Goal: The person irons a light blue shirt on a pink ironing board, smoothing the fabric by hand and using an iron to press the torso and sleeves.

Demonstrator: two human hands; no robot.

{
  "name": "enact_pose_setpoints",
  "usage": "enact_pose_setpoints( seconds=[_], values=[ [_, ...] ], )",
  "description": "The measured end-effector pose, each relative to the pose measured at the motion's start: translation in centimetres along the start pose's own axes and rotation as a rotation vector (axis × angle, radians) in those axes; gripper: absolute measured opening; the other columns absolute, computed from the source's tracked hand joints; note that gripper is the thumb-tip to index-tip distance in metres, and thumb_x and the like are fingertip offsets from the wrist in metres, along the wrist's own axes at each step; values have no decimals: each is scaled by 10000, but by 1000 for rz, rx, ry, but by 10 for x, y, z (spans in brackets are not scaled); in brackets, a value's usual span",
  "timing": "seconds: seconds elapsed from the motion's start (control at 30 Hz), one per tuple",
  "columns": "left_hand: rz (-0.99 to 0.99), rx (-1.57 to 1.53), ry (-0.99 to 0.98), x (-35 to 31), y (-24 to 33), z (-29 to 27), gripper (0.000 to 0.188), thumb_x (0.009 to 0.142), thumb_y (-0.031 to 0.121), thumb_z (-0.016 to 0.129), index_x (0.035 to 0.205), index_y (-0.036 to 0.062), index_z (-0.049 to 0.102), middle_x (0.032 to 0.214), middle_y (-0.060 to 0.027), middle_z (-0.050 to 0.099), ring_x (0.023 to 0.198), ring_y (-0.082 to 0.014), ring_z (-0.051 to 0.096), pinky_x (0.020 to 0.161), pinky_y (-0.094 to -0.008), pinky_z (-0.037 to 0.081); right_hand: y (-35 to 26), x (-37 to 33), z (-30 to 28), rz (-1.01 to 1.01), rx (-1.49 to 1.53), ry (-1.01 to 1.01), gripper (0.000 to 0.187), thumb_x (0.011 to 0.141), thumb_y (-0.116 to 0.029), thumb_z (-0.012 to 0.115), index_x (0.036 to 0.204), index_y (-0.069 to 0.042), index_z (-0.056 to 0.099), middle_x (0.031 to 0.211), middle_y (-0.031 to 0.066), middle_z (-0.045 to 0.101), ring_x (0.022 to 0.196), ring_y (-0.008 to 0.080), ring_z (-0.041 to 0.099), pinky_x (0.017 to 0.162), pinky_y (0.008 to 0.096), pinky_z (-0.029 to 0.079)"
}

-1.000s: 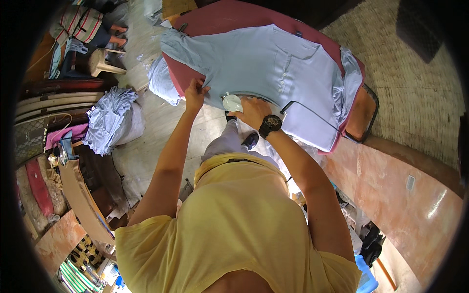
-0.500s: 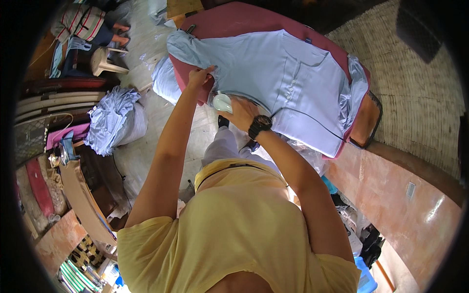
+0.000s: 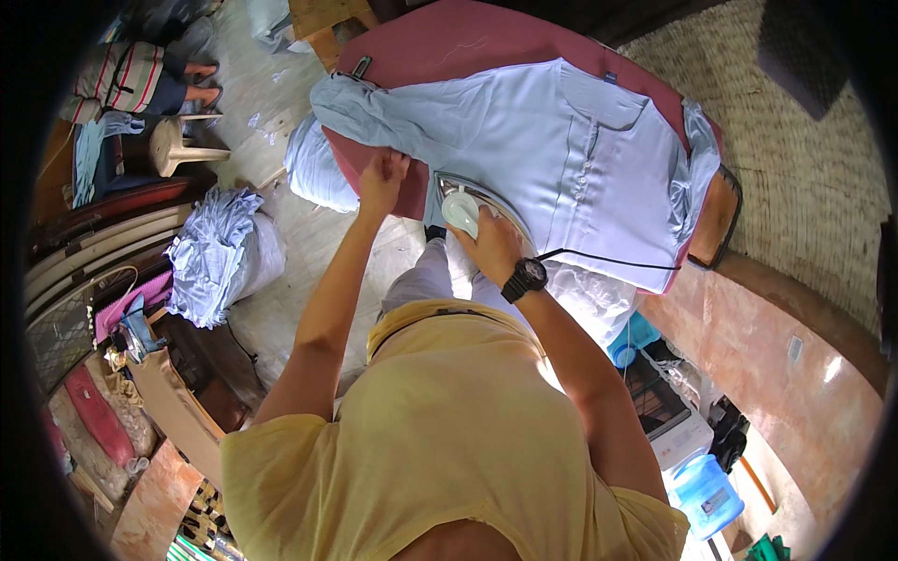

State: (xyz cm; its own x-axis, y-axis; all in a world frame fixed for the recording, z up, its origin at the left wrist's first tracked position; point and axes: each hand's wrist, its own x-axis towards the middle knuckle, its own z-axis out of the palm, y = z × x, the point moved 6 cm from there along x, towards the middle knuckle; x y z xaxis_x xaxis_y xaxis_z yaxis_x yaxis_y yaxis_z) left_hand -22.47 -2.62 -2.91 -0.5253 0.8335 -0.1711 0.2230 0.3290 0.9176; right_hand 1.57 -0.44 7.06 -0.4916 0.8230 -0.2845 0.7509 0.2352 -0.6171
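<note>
A light blue shirt with a buttoned placket lies spread over a maroon-covered ironing board. My right hand is wrapped round the handle of a clothes iron. The iron's metal plate rests along the shirt's near edge, and its black cord runs off to the right across the cloth. Over the bare maroon cover at the board's left end, my left hand has its fingers loosely curled in, just below the shirt's sleeve. Nothing shows in those fingers.
A pile of blue garments sits on the floor at left, with a white plastic chair behind it. A person in a striped top is at far left. A blue water jug stands at lower right, by a stone ledge.
The iron has moved from beside the board up onto the shirt's near edge. My left hand has drawn slightly back from the cloth, and its extended finger has curled in.
</note>
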Motion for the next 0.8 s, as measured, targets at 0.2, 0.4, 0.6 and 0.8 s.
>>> enact_pose_setpoints(
  seconds=[0.2, 0.4, 0.6, 0.8],
  values=[
    [-186, 363, -386, -114, -105, 21, 407, 882, 229, 725, 1193, -20, 639, 1084, -165, 719, 899, -219, 708, 767, -311, 540, -2, -1, 7, 39, -10, 18, 529, 875, -507, 663, 1007, -1, 587, 807, 253, 673, 771, 434, 673, 676, 525, 528],
    [-329, -294, -373, -125, -84, 56, 241, 956, 215, 658, 1074, 5, 643, 917, -55, 672, 824, -96, 600, 722, -294, 490, 9, -20, 5, 6, -31, 18, 521, 864, -504, 679, 998, -8, 595, 747, 227, 663, 722, 421, 672, 641, 505, 534],
    [75, 268, -27, -118, -43, 4, 124, 954, 144, 628, 1014, 38, 648, 853, -86, 643, 704, -148, 567, 602, -304, 447, -2, -21, 9, -105, -58, -26, 509, 846, -500, 700, 963, -15, 602, 756, 216, 669, 747, 410, 675, 654, 510, 535],
    [444, 271, 392, -30, 97, -31, 141, 939, 113, 613, 1020, -2, 598, 938, -149, 580, 878, -331, 547, 775, -424, 442, -18, -10, 3, -124, -11, -59, 544, 848, -528, 688, 975, -3, 622, 778, 228, 677, 767, 435, 671, 678, 518, 527]
  ],
)
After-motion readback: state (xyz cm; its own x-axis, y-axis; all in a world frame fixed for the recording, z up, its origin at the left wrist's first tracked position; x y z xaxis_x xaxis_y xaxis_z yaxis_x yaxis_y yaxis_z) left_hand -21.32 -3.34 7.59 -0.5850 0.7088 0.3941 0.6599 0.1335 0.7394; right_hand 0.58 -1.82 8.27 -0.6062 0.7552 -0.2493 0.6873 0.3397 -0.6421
